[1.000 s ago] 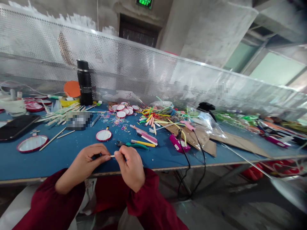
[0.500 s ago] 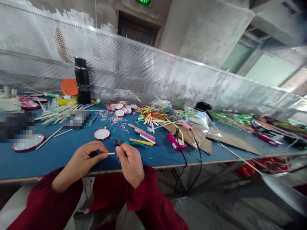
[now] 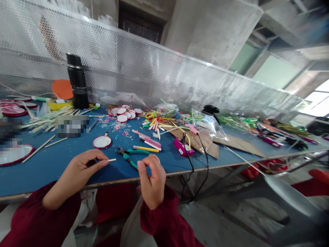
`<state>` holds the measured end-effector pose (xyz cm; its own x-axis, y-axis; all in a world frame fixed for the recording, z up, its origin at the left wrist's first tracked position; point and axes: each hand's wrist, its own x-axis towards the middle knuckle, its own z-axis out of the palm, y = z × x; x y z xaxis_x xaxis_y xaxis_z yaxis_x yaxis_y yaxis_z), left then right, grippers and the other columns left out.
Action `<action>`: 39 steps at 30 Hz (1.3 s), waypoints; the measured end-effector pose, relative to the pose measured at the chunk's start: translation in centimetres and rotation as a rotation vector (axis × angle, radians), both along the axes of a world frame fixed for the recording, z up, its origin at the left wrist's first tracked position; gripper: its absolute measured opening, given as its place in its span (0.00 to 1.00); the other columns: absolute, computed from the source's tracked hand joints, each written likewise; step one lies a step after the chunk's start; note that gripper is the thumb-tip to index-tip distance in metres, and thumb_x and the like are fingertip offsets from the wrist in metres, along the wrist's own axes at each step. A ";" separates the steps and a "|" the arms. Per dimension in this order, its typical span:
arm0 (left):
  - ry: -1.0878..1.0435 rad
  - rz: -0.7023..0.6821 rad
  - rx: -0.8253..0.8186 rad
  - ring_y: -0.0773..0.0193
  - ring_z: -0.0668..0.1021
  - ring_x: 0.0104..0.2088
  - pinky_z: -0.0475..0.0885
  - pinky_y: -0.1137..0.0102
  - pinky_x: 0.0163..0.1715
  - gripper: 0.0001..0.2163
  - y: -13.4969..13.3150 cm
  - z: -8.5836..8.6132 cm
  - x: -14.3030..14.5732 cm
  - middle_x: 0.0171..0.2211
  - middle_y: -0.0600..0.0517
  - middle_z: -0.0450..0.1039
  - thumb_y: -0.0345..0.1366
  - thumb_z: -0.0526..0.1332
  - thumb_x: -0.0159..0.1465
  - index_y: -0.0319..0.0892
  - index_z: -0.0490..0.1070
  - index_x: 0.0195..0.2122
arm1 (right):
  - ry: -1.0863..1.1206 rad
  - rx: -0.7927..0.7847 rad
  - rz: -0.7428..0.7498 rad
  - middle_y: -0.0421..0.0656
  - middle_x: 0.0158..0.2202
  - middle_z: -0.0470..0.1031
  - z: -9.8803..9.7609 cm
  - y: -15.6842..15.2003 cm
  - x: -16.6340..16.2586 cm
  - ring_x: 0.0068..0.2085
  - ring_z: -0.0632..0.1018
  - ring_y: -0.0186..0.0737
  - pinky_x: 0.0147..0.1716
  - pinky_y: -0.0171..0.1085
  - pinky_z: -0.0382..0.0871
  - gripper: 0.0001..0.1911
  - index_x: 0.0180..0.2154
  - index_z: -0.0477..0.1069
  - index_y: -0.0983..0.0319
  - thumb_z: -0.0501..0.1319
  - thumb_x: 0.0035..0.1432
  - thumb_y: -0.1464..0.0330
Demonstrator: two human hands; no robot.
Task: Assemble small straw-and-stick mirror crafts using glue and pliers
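Observation:
My left hand point(image 3: 81, 168) pinches a short pale stick point(image 3: 111, 160) between thumb and forefinger, its tip poking out to the right over the blue table point(image 3: 59, 164). My right hand point(image 3: 152, 180) hovers at the table's front edge with thumb and forefinger pinched together; nothing shows between them. Green-handled pliers point(image 3: 130, 155) lie on the table just beyond both hands. A small round red-rimmed mirror point(image 3: 102, 141) lies farther back.
Long wooden sticks point(image 3: 43, 121), coloured straws and rubber bands point(image 3: 154, 125), more round mirrors point(image 3: 123, 115), a black flask point(image 3: 77, 85), a pink glue gun point(image 3: 182, 147) with black cord, cardboard point(image 3: 239, 144) and a plastic bag point(image 3: 213, 128) litter the table. A perforated metal screen point(image 3: 144, 68) backs it.
My right hand has let go of the stick's end and drawn back to the right, towards the table edge. The left hand keeps the stick. The view has swung to the right.

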<state>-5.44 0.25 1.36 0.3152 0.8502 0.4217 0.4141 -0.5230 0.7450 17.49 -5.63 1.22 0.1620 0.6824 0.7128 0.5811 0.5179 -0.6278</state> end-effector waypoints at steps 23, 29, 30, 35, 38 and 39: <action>0.040 0.022 0.004 0.62 0.77 0.38 0.70 0.72 0.41 0.12 0.1 -0.4 -0.2 0.35 0.53 0.79 0.48 0.63 0.64 0.45 0.77 0.33 | -0.616 -0.219 -0.299 0.43 0.32 0.76 -1.1 3.6 3.3 0.38 0.72 0.41 0.44 0.44 0.52 0.07 0.33 0.78 0.57 0.64 0.62 0.64; 0.040 0.027 0.020 0.62 0.78 0.36 0.70 0.73 0.39 0.12 -0.1 -0.3 -0.2 0.34 0.54 0.79 0.49 0.63 0.63 0.45 0.77 0.32 | -0.626 -0.255 -0.355 0.43 0.30 0.76 0.3 6.7 4.2 0.35 0.72 0.39 0.40 0.43 0.51 0.08 0.31 0.79 0.61 0.66 0.61 0.64; 0.036 0.028 0.023 0.62 0.78 0.36 0.70 0.74 0.39 0.12 -0.1 -0.2 -0.2 0.34 0.54 0.78 0.49 0.64 0.63 0.45 0.77 0.32 | -0.623 -0.247 -0.364 0.44 0.29 0.76 0.5 6.9 4.1 0.35 0.72 0.39 0.39 0.43 0.50 0.10 0.31 0.79 0.62 0.65 0.62 0.63; 0.029 0.019 0.034 0.62 0.78 0.37 0.71 0.74 0.40 0.11 -0.1 -0.2 -0.3 0.34 0.55 0.78 0.48 0.64 0.63 0.45 0.77 0.33 | -0.587 -0.141 -0.413 0.45 0.34 0.78 0.5 5.1 4.4 0.39 0.73 0.42 0.44 0.44 0.53 0.07 0.37 0.78 0.60 0.64 0.62 0.64; 0.047 0.019 0.038 0.61 0.78 0.37 0.72 0.72 0.40 0.13 0.0 -0.2 -0.4 0.35 0.54 0.79 0.50 0.63 0.62 0.45 0.77 0.33 | -0.564 -0.128 -0.457 0.43 0.34 0.79 0.5 2.7 6.0 0.39 0.74 0.41 0.46 0.42 0.54 0.06 0.38 0.78 0.58 0.62 0.65 0.65; 0.057 0.024 0.036 0.60 0.78 0.36 0.73 0.72 0.40 0.14 0.0 -0.2 -0.4 0.35 0.53 0.79 0.51 0.64 0.61 0.45 0.77 0.33 | -0.554 -0.122 -0.485 0.42 0.34 0.79 0.6 2.0 6.8 0.39 0.75 0.41 0.45 0.42 0.55 0.07 0.38 0.78 0.58 0.60 0.66 0.66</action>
